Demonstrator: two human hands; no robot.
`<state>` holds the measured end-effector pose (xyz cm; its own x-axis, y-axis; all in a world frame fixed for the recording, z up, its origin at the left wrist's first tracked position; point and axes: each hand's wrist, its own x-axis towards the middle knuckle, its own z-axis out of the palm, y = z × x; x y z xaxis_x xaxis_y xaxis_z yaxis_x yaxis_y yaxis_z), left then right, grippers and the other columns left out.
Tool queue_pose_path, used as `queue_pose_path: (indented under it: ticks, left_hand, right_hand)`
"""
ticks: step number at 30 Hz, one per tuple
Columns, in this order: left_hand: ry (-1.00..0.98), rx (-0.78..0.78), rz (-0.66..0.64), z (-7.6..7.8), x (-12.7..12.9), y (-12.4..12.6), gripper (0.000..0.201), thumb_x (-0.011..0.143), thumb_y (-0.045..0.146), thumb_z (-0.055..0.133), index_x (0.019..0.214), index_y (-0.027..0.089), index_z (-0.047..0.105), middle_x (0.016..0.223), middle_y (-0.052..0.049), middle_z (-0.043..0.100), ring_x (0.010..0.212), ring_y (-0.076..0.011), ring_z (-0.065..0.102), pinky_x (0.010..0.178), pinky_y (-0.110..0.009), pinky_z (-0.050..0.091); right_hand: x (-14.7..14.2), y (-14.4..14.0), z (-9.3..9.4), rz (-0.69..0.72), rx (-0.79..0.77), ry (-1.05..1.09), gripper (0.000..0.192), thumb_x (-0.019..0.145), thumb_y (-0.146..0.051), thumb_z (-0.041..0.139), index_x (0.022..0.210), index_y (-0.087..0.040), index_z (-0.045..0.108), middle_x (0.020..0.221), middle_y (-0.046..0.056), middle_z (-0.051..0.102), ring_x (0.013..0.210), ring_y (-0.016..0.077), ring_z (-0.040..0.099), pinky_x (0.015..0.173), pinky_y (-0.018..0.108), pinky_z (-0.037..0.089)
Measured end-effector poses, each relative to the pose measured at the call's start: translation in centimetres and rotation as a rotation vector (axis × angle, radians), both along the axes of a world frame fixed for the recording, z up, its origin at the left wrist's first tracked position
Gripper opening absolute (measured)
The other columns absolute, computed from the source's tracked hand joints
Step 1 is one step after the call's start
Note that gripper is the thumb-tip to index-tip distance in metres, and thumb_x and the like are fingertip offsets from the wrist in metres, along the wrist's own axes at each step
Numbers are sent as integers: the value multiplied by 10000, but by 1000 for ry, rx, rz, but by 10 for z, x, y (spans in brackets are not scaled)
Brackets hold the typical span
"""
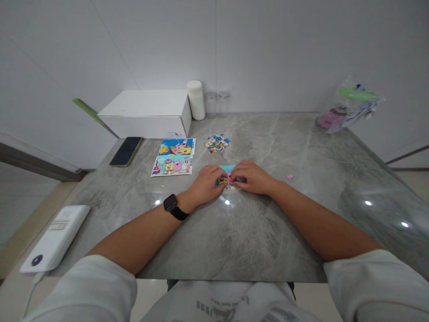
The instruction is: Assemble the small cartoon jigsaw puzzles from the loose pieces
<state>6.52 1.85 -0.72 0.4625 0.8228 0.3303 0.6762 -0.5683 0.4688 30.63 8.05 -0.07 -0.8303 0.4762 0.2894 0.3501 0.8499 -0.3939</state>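
Note:
A small colourful jigsaw puzzle [229,184] lies flat on the table between my two hands. My left hand [208,183], with a black watch on its wrist, has its fingers curled down onto the puzzle's left side. From the right, my right hand [252,177] closes its thumb and fingers on the puzzle's middle and right part. Both hands cover much of the picture, and any single piece under the fingertips is hidden. Beyond them is a heap of loose puzzle pieces [217,143]. One pink puzzle piece [289,177] lies apart, right of my right hand.
Two cartoon picture cards [172,165] lie left of the pieces. Farther left are a phone [126,152] and a white corded device [56,237]. A white box [144,114], a white bottle [196,100] and two clear jars [217,105] stand behind. A plastic-wrapped cup [345,109] is back right.

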Motion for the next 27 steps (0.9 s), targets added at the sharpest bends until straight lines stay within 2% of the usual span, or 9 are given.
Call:
queue_pose_path:
  ticks: [7, 15, 27]
  left_hand:
    - [30, 4, -10, -1, -1, 0, 171, 915, 234, 696, 1086, 234, 680, 1102, -75, 719, 1099, -275, 644, 1014, -460, 490]
    - [52, -8, -18, 2, -2, -1, 178, 919, 233, 683, 1093, 244, 718, 1111, -81, 712, 1105, -280, 629, 1031, -476, 480]
    - [43, 16, -46, 3, -1, -3, 231, 939, 221, 664, 1122, 286, 789, 1173, -74, 719, 1121, -260, 635, 1079, -492, 458]
  right_hand:
    - [1, 1, -3, 12, 15, -2, 123, 885, -202, 751, 976, -267, 802, 1039, 47, 786, 1027, 248, 680, 948, 412, 433]
    - [3, 1, 3, -30, 33, 28, 204, 897, -156, 665, 988, -259, 815, 1011, 61, 767, 1000, 249, 680, 933, 418, 456]
    - [4, 3, -2, 13, 62, 2, 278, 846, -114, 644, 973, -272, 834, 973, 53, 762, 942, 238, 669, 896, 407, 464]
